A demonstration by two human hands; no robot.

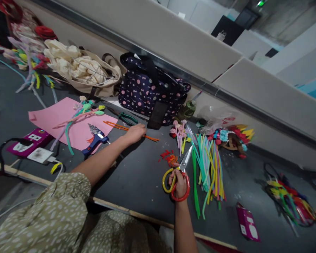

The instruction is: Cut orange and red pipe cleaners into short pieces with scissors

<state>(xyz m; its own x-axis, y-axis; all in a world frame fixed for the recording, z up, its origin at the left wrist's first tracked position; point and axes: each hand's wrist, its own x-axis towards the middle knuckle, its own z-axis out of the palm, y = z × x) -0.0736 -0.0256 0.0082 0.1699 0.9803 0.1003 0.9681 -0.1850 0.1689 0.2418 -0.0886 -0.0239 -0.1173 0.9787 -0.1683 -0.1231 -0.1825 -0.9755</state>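
Observation:
My left hand [136,134] is stretched out over the dark tabletop, its fingers closed on a few thin orange pipe cleaners [115,125] whose ends stick out on both sides. My right hand [180,185] holds a pair of scissors [185,159], with one red and one yellow handle, blades pointing away from me. Short cut orange and red pieces [171,158] lie in a small heap just beyond the right hand. To the right of the scissors lies a bundle of long green, yellow and purple pipe cleaners [209,165].
A blue glue gun [95,143] and finished pipe-cleaner flowers [76,117] lie on pink paper [48,114]. Pliers [128,118] sit before a dark patterned bag [152,89]. A purple box [247,223] and coloured bundles [292,200] are at right; a cream bag [94,70] stands behind.

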